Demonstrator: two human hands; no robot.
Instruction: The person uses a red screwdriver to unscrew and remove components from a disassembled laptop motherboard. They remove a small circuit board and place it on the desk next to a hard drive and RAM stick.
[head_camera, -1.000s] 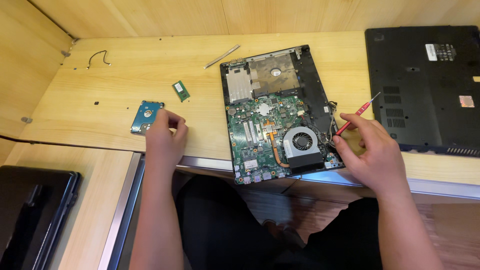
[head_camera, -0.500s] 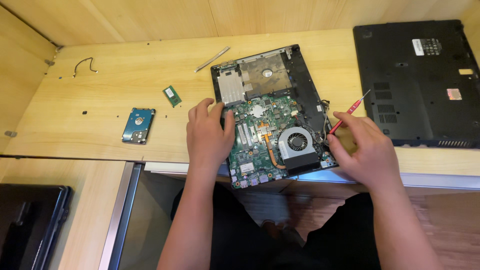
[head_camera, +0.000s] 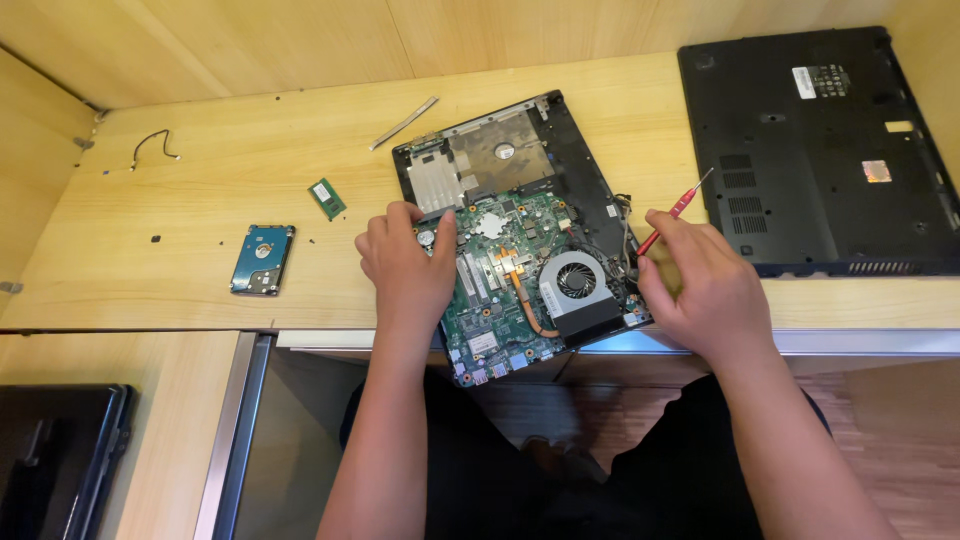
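- Head view: the left hand (head_camera: 408, 268) lies flat, fingers loose and holding nothing, on the left edge of the opened laptop (head_camera: 520, 235) at the desk (head_camera: 200, 190) centre
- The right hand (head_camera: 700, 285) at 3 o'clock of the laptop is clenched around a red screwdriver (head_camera: 678, 210)
- A hard drive (head_camera: 262, 258) and memory stick (head_camera: 327, 198) lie at 9 o'clock; a black cover (head_camera: 810, 150) at 2 o'clock

One head-worn camera looks steeply down from above the seated person, facing the back wall, near the opened black laptop base with its green circuit board (head_camera: 520, 250) on the light wooden desk (head_camera: 200, 180). The laptop sits centre; no second view.
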